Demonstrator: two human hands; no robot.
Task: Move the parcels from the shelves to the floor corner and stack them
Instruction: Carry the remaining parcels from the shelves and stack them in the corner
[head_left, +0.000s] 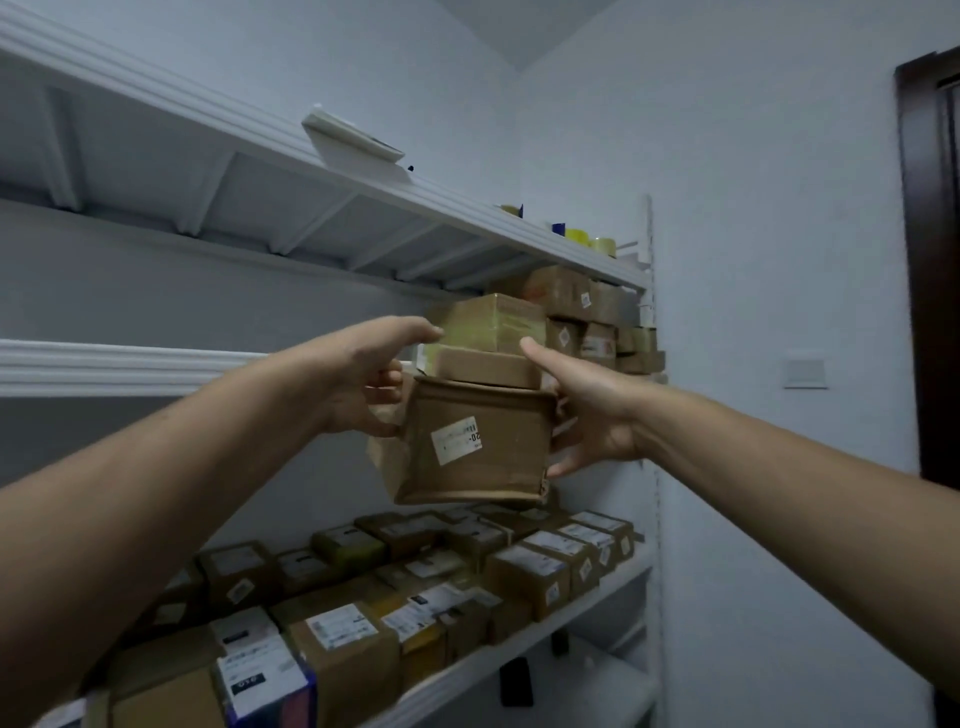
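Observation:
A small stack of brown cardboard parcels is held in the air in front of the middle shelf. The lowest, largest parcel (478, 447) has a white label on its underside. A flatter parcel (488, 366) lies on it, and a taped yellowish parcel (493, 319) tops the stack. My left hand (363, 374) grips the stack's left side, thumb under, fingers stretched to the top parcel. On the right side, my right hand (582, 405) grips the stack, with its forefinger up against the top parcel.
More parcels (587, 317) sit at the right end of the middle shelf (119, 364). The lower shelf (519, 644) is crowded with several labelled boxes. Tape rolls (587, 239) stand on the top shelf. A white wall and dark door frame (930, 260) are to the right.

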